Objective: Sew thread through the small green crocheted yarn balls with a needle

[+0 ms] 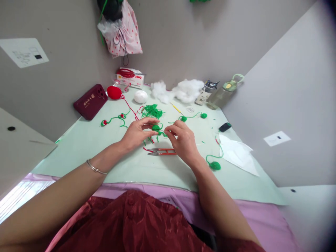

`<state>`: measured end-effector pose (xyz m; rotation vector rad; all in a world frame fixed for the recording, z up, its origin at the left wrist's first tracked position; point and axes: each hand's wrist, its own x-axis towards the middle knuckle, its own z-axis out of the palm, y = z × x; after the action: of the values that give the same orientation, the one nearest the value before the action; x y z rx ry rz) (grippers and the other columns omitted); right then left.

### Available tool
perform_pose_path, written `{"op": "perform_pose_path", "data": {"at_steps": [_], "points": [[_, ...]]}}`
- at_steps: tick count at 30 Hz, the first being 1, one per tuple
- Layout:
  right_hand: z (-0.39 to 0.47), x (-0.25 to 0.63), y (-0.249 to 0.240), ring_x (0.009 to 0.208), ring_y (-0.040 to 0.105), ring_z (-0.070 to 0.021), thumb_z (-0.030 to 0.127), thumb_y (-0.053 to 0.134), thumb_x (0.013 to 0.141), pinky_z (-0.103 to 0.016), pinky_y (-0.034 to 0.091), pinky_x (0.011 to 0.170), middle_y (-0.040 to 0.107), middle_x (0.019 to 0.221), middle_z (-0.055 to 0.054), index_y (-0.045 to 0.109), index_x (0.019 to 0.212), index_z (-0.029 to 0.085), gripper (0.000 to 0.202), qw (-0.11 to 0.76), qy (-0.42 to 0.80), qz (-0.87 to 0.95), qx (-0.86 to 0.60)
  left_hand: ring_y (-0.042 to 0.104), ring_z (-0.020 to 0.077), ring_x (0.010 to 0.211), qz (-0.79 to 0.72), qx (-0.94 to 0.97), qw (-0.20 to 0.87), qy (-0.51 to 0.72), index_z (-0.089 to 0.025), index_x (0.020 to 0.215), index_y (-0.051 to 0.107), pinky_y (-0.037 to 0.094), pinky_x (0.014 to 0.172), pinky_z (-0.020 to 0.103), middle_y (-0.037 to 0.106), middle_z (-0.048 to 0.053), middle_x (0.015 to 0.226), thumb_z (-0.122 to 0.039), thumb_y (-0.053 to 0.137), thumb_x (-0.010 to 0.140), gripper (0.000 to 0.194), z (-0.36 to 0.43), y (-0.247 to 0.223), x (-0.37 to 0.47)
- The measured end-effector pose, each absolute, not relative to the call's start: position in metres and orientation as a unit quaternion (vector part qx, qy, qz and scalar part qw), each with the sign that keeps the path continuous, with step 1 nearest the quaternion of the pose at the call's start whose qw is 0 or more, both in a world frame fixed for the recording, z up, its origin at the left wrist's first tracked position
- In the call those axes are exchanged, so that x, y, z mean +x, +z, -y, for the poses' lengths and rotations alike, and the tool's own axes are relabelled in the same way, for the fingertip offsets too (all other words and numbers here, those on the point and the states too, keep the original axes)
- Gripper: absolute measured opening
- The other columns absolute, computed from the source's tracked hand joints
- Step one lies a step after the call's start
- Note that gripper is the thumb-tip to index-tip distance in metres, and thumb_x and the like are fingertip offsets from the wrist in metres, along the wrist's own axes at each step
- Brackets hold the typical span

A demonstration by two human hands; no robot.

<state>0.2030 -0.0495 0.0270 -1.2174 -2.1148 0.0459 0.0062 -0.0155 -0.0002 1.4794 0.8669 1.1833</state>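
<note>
Crochet piece (155, 128), green, sits between your 2 hands above the table (86, 140)?
— Yes. Your left hand (135, 134) pinches it steady; your right hand (183, 140) pinches something thin beside it. Snips (161, 152) lie just below, within reach.

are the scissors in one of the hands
No, the red-handled scissors lie on the green mat, while both the left hand and right hand pinch a small green crochet piece.

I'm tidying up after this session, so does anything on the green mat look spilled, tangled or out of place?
Somewhat. Loose green yarn lies in a tangle behind the hands, white stuffing sits in uncontained clumps by the wall, and small yarn snippets dot the mat. The thread snips lie flat below the hands. Nothing looks damaged.
</note>
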Motion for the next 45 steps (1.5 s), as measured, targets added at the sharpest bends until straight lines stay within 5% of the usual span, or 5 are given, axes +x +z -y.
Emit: {"op": "perform_pose_path", "data": {"at_steps": [6,23,37,41,45], "points": [[0.046,0.207,0.029,0.069,0.050,-0.0145,0.019,0.063,0.092,-0.029,0.040,0.065,0.054,0.075,-0.001,0.072,0.083,0.021,0.012,0.384,0.122,0.779,-0.481,0.063,0.0249,0.116,-0.341,0.605,0.535,0.482,-0.019,0.116,0.068,0.051,0.102,0.042,0.070,0.010,0.119,-0.031,0.081,0.073,0.046,0.021,-0.002,0.009],[0.033,0.208,0.020,0.064,0.043,-0.0097,0.039,0.080,0.076,-0.026,0.034,0.063,0.054,0.067,0.004,0.068,0.072,0.018,0.025,0.450,0.462,0.629,-0.434,0.068,0.0240,0.104,-0.313,0.570,0.586,0.483,-0.018,0.100,0.070,0.052,0.097,0.042,0.074,0.008,0.104,-0.032,0.086,0.066,0.040,0.024,0.006,0.010],[0.046,0.188,0.012,0.071,0.064,-0.0140,0.027,0.058,0.091,-0.027,0.054,0.067,0.064,0.082,-0.001,0.054,0.087,0.022,0.007,0.470,0.252,0.705,-0.467,0.066,0.0224,0.102,-0.354,0.569,0.548,0.501,-0.017,0.103,0.064,0.051,0.098,0.041,0.071,0.007,0.105,-0.031,0.083,0.069,0.041,0.019,-0.002,0.012],[0.049,0.188,0.013,0.079,0.065,-0.0146,0.023,0.051,0.098,-0.026,0.051,0.072,0.068,0.093,-0.005,0.063,0.105,0.022,0.014,0.386,0.093,0.790,-0.468,0.066,0.0219,0.099,-0.363,0.597,0.526,0.485,-0.018,0.104,0.062,0.052,0.093,0.040,0.070,0.007,0.104,-0.032,0.079,0.072,0.039,0.020,-0.005,0.013],[0.050,0.188,0.013,0.082,0.061,-0.0151,0.021,0.053,0.099,-0.025,0.041,0.061,0.067,0.101,-0.006,0.070,0.107,0.026,0.019,0.282,-0.073,0.826,-0.482,0.066,0.0224,0.101,-0.391,0.637,0.474,0.464,-0.020,0.103,0.060,0.052,0.091,0.039,0.069,0.006,0.105,-0.031,0.075,0.075,0.034,0.020,-0.010,0.014]]}}
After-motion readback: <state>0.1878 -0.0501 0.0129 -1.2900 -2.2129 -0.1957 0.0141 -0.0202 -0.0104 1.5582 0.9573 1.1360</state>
